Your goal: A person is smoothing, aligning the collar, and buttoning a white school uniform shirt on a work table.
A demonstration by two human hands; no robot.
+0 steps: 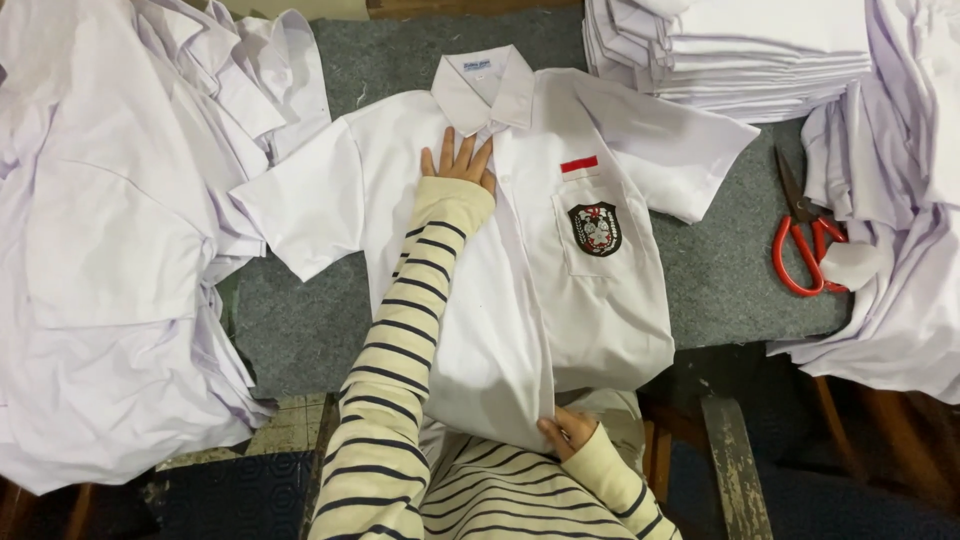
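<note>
Two hands work on one white short-sleeved school shirt (520,270) spread front-up on the grey felt-covered table (720,270), collar away from the person. The left hand (458,160) lies flat and open, fingers spread, pressing the shirt's chest just below the collar. The right hand (566,432) is closed in a pinch on the shirt's bottom hem at the table's near edge. Red-handled scissors (806,240) lie to the right, a folded stack of white shirts (740,50) behind, loose white shirts (110,230) heaped left.
</note>
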